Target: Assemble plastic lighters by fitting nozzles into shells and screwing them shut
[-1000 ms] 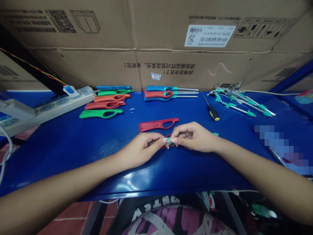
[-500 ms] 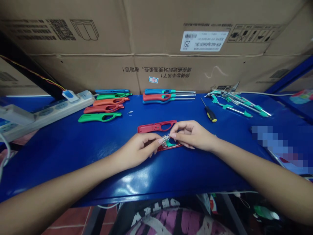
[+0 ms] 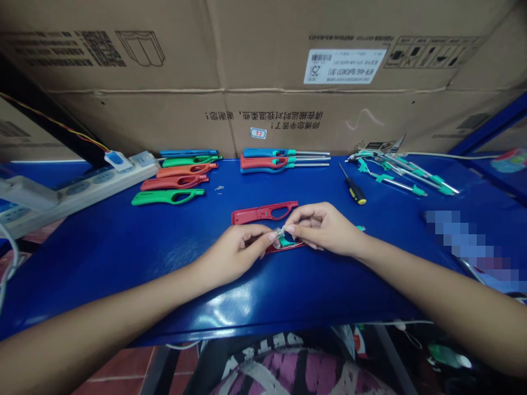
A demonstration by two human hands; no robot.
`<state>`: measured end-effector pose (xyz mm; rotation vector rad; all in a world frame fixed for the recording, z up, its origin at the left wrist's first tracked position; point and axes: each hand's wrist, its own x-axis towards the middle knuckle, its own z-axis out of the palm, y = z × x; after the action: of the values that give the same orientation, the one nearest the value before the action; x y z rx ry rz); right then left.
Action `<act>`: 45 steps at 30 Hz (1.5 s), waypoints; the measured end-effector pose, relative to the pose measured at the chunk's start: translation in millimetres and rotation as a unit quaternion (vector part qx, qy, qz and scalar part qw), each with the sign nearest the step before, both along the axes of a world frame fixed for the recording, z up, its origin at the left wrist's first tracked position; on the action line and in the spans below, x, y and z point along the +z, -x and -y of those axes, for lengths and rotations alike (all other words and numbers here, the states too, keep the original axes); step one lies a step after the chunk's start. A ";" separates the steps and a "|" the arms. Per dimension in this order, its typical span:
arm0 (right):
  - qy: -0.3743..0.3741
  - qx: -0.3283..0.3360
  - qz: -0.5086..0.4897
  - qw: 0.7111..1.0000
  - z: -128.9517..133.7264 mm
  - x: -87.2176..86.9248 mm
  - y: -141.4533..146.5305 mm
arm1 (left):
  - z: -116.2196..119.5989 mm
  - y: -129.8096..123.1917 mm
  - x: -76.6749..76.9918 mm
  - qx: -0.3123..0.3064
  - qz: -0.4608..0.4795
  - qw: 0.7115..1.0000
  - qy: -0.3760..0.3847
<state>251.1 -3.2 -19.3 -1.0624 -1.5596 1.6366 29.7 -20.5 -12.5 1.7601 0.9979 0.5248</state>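
Observation:
Between thumb and fingers, my left hand pinches a small clear part. My right hand is closed at that part's right end, on a small white piece or wire too tiny to tell. Beneath both hands lies a red handle half with a green trigger and a thin white wire in it, partly covered by my fingers. Just behind, another red handle half rests with its inner side up on the blue table.
Several coloured handle halves lie at the left by a power strip. Lighters with metal tubes are at the back, near a cardboard box. A screwdriver, wired metal tubes and a blurred-out device are on the right.
Both hands hold nearly the same pose over the red handle half. A small green tip now shows beyond my right wrist.

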 end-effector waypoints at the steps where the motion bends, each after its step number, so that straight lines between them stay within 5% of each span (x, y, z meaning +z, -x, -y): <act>1: -0.001 0.001 0.001 1.000 0.3 -0.4 0.1 | 0.0 0.0 0.1 0.001 0.000 1.000 0.001; 25: -0.016 0.015 0.029 0.999 -4.5 -2.5 -4.9 | -5.4 8.0 4.1 -0.028 -0.003 1.000 -0.014; 34: -0.021 0.005 0.040 0.999 -7.1 -1.6 -8.4 | -9.1 26.2 20.5 -0.069 -0.152 0.962 -0.216; 45: -0.019 0.012 0.055 0.998 -6.1 1.9 -7.5 | -16.5 28.4 18.3 -0.069 -0.136 0.983 -0.098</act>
<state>258.5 2.9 -17.4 -1.1343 -1.6733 1.5810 1.3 -4.1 5.8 2.1026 1.0274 0.3075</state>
